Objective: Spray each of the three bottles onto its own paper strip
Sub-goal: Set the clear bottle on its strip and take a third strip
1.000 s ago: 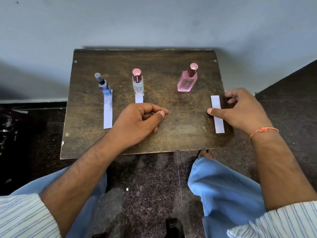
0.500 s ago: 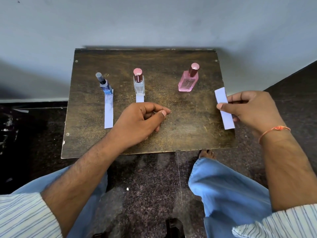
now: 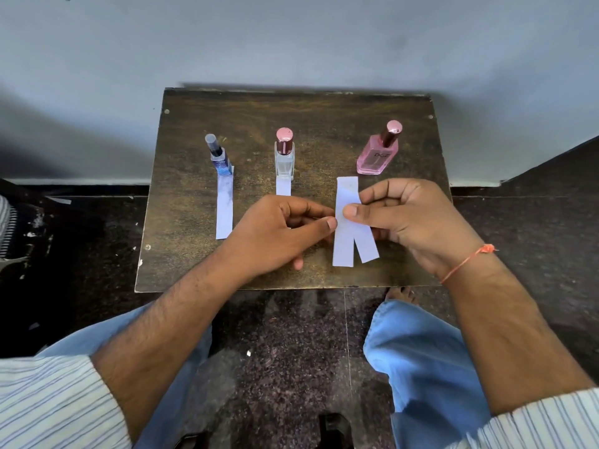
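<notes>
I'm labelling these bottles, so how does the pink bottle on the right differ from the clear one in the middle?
The pink bottle holds pink liquid and bears dark lettering; the clear bottle looks colourless and shows no lettering. The pink bottle is broader with sloping shoulders; the clear bottle is a narrow rectangle. A paper strip lies at the clear bottle's foot; none lies at the pink one's. Both stand on the wooden table with pink-topped dark caps.

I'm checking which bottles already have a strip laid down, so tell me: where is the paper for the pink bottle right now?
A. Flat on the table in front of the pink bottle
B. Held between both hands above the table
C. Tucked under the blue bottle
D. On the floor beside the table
B: the paper is pinched by the right hand and touched by the left hand, short of the pink bottle.
</notes>
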